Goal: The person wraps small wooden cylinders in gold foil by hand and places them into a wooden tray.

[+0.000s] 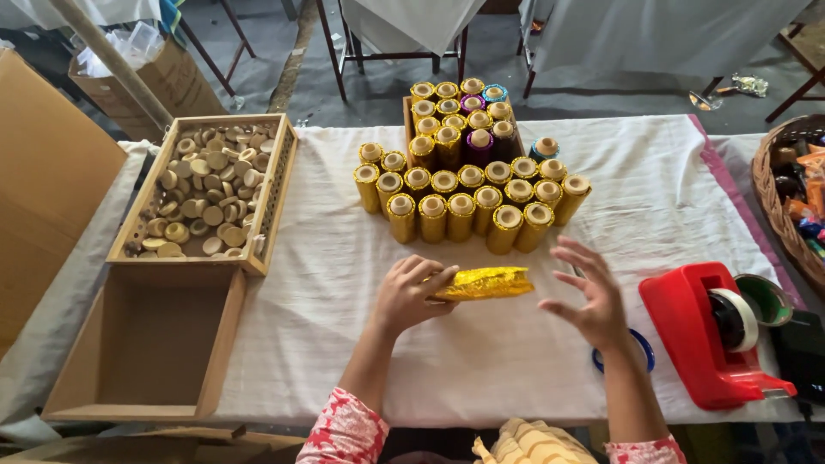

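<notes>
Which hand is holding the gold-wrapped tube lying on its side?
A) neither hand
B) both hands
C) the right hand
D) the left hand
D: the left hand grips one end of the gold-wrapped tube, while the right hand hangs open beside the other end, apart from it.

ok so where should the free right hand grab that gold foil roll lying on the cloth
Probably its right end. The gold foil roll lies on its side, long axis running left to right, and the left hand already pinches its left end. The right hand hovers open just right of it, so coming in from the right, fingers over the top and thumb beneath, looks simplest.
</notes>
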